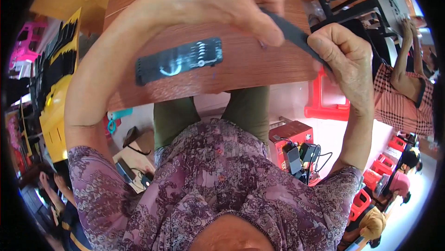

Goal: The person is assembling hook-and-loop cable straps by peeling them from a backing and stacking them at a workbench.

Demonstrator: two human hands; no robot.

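Observation:
A flat black strip [291, 31] stretches slantwise between my two hands, above the right part of a reddish-brown wooden table [245, 68]. My right hand [345, 56] is closed round its lower right end, with the thumb pressed along it. The upper left end runs between the thumb and fingers of my left hand [245, 3], which is slightly blurred. Below my left wrist, a dark, shiny, flat packet [180, 61] with pale printed marks lies on the table near its front edge.
At the left, several black pieces [65, 42] lie on a yellow board [55, 107]. A red stool [324, 98] stands beside the table's right edge. A red box [292, 135] with black devices and cables is on the floor by my legs. Other people sit at both sides.

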